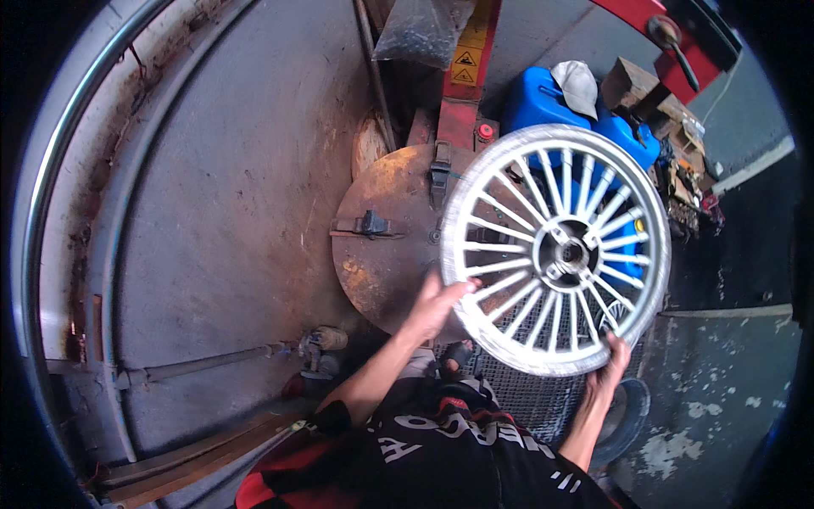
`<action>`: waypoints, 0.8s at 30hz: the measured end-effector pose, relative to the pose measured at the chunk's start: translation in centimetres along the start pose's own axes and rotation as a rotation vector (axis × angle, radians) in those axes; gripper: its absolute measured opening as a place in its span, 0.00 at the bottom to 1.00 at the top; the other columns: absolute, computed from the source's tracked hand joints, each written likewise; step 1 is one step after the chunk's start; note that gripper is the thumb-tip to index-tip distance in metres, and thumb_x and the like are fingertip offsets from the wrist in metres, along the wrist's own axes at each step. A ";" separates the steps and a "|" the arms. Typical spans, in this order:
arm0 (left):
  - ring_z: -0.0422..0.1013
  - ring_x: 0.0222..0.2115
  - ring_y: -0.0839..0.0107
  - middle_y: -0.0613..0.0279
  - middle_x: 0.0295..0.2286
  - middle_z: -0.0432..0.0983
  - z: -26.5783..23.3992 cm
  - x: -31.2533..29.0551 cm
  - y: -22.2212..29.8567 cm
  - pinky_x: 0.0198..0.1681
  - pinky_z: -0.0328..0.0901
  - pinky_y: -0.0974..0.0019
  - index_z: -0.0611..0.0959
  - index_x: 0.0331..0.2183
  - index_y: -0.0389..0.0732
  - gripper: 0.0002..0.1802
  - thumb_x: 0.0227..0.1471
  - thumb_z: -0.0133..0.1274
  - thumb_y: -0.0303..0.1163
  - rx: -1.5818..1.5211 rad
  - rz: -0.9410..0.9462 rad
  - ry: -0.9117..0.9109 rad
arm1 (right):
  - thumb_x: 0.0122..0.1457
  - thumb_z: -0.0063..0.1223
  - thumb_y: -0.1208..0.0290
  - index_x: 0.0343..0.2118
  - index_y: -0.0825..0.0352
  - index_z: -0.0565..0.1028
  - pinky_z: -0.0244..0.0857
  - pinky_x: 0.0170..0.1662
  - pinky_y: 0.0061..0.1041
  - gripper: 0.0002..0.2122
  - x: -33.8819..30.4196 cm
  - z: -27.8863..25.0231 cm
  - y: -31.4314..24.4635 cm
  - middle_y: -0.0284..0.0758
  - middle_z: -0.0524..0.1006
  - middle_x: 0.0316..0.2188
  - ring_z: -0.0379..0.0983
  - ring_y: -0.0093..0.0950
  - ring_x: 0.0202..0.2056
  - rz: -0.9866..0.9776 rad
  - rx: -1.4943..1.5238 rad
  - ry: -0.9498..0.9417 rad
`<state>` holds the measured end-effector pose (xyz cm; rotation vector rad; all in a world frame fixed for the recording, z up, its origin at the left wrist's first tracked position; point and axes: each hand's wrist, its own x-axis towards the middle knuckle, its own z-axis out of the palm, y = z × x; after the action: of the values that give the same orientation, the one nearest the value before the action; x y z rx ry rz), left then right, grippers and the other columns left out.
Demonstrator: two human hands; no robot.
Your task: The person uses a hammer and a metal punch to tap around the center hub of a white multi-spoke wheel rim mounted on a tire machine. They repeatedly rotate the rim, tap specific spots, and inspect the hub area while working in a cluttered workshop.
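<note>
A silver multi-spoke alloy wheel rim (pixel 553 156), with no tyre on it, is held up in front of me, its spoked face toward my head. My left hand (pixel 434 307) grips its left edge, thumb over the outer lip. At the lower right edge my right hand (pixel 612 360) is closed round the lip. Just left of the rim, and partly hidden by it, is the round rusty turntable (pixel 381 280) of a tyre changer. Dark clamp jaws (pixel 373 223) stand on that turntable.
A red machine column (pixel 462 110) rises behind the turntable, with a red arm and handle (pixel 670 38) at upper right. Blue jerrycans (pixel 538 97), one with a pale cap (pixel 577 87) on top, stand behind the rim. A pipe (pixel 203 363) runs along the left wall.
</note>
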<state>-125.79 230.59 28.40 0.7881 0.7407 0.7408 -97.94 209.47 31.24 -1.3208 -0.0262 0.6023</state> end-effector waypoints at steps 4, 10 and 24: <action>0.73 0.44 0.64 0.51 0.42 0.77 3.9 1.8 -5.4 0.51 0.68 0.60 0.74 0.48 0.31 0.22 0.54 0.55 0.33 -0.155 -0.208 -0.240 | 0.44 0.58 0.71 0.48 0.72 0.67 0.69 0.40 0.28 0.26 -3.2 -3.9 -5.5 0.33 0.69 0.34 0.69 0.29 0.36 -0.204 -0.135 0.183; 0.71 0.45 0.67 0.52 0.48 0.73 7.9 2.5 -13.5 0.55 0.63 0.59 0.73 0.51 0.30 0.31 0.55 0.57 0.45 0.151 -0.320 -0.648 | 0.46 0.54 0.74 0.53 0.73 0.64 0.61 0.42 0.21 0.28 -5.6 -3.4 -12.0 0.33 0.69 0.36 0.66 0.25 0.36 -0.388 -0.387 0.291; 0.70 0.42 0.51 0.47 0.39 0.77 -5.9 12.2 -7.5 0.49 0.61 0.50 0.78 0.42 0.34 0.17 0.54 0.43 0.32 2.065 0.231 -0.017 | 0.38 0.64 0.72 0.59 0.74 0.57 0.53 0.62 0.39 0.41 -6.8 -12.5 -0.1 0.54 0.64 0.56 0.60 0.49 0.58 -0.200 -1.475 0.266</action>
<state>-121.85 238.62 15.77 2.7287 1.3004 -0.1415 -99.25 195.39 30.12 -2.7674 -0.4488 0.1473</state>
